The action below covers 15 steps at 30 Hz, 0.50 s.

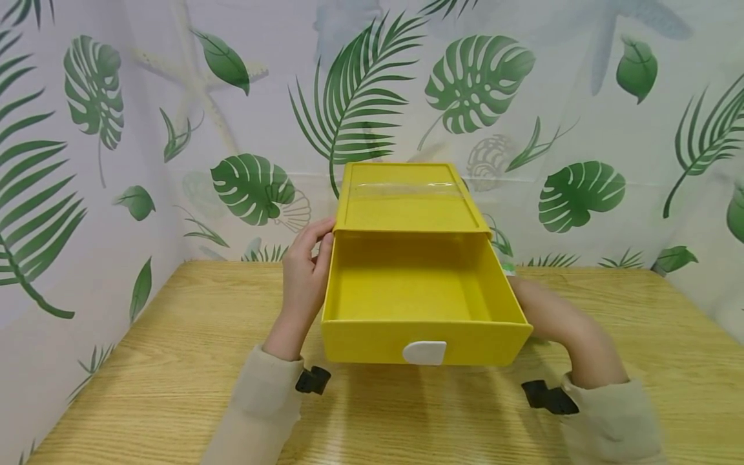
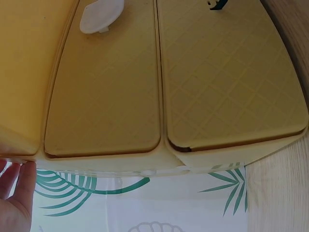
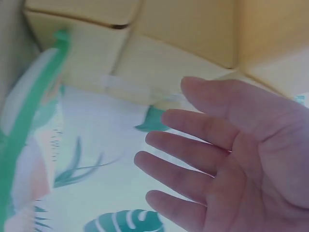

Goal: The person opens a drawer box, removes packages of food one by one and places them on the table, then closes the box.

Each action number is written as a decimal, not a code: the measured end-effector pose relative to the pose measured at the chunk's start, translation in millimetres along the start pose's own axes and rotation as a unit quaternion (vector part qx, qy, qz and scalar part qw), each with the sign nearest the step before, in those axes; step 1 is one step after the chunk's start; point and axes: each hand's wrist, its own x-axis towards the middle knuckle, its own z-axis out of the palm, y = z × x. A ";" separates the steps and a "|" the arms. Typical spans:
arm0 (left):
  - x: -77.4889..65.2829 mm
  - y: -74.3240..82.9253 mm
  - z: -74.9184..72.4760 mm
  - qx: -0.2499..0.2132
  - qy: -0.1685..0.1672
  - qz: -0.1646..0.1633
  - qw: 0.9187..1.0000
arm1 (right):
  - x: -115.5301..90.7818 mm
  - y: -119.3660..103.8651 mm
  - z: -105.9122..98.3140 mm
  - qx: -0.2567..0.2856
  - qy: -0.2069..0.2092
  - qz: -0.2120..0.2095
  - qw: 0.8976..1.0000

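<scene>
A yellow drawer unit (image 1: 407, 210) stands on the table, its top drawer (image 1: 360, 342) pulled out toward me. That drawer has a white handle (image 1: 425, 352) and nothing inside. My left hand (image 1: 307, 271) rests its fingers along the unit's left side, near the front edge. On the other side, my right hand (image 3: 231, 164) is held with fingers spread and nothing in them; the drawer hides it in the head view. Close by it stands a package with a green edge (image 3: 21, 140), blurred in the right wrist view.
Two closed drawers show below in the left wrist view: a middle drawer (image 2: 106, 96) with a white handle and a bottom drawer (image 2: 231, 77) with a dark one. Clear tape (image 1: 407, 188) crosses the unit's top. A leaf-patterned cloth (image 1: 372, 97) hangs behind the wooden table (image 1: 174, 361).
</scene>
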 end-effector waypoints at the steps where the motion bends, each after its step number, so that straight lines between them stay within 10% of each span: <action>1: 0.0 0.2 0.1 0.000 0.000 0.000 1.000 | -0.8 -1.9 -1.2 -0.002 0.005 -0.002 1.000; 15: -0.6 1.0 1.0 0.001 0.003 0.001 1.000 | -7.7 -23.0 -16.5 -0.048 0.088 0.067 0.993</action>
